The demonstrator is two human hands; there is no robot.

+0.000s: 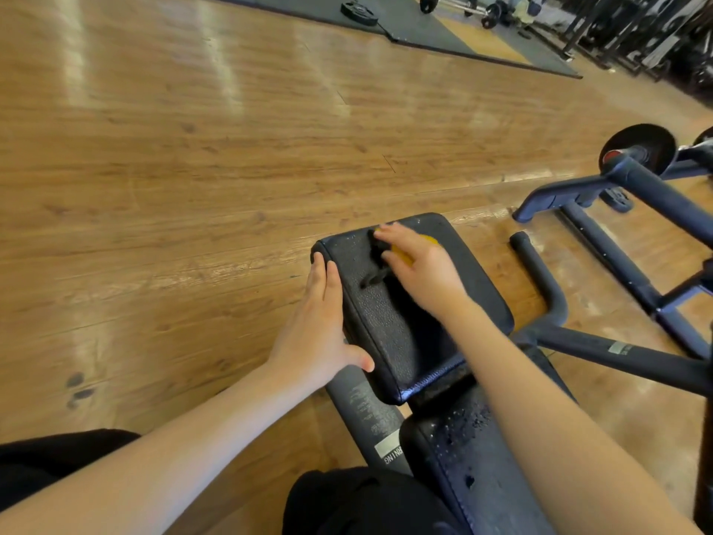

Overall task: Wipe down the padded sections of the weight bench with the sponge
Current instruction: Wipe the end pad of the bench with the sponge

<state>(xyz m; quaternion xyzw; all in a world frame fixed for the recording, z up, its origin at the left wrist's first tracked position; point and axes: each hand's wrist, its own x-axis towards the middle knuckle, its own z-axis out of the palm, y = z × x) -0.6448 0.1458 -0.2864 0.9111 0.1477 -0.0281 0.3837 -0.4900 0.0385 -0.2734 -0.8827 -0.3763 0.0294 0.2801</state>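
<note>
A black padded seat section (389,322) of the weight bench lies in the middle of the view, with water drops on it. My right hand (418,270) holds a yellow sponge (422,247) against the far part of this pad; the hand hides most of the sponge and looks blurred. My left hand (320,326) rests with straight fingers along the pad's left edge, thumb on the side near the front corner. A second black pad (474,453), also wet, runs toward me at the bottom.
The bench's dark metal frame (602,349) and foot bar (540,272) extend to the right. Another frame with a weight plate (638,146) stands at the right. Wooden floor (173,167) spreads to the left. Black mats, a plate and barbells lie far back.
</note>
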